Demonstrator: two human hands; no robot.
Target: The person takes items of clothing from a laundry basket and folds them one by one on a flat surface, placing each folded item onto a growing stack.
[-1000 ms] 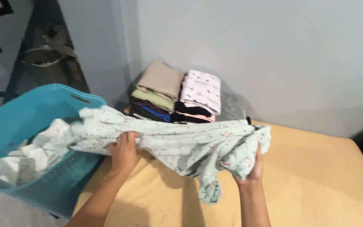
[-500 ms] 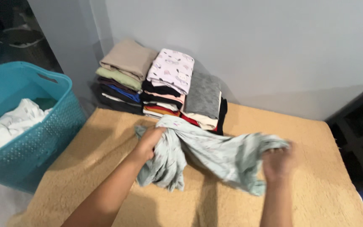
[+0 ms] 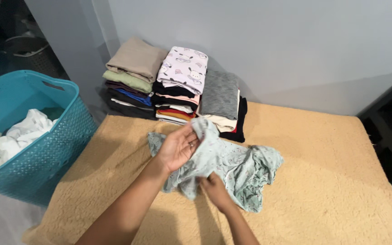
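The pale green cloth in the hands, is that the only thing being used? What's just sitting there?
In use:
pale green printed garment
left hand, gripping its top edge
right hand, pinching its lower part

Just sitting:
stacks of folded clothes
teal laundry basket
tan fleecy blanket

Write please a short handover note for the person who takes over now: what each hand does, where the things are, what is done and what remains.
Left hand: open palm up, holding the top edge of the pale green garment.
Right hand: gripping the garment's lower edge.
Garment: crumpled, lying on the tan blanket, not yet folded.
Done: three stacks of folded clothes stand by the wall.
Left: this garment, plus the white laundry in the teal basket at the left.
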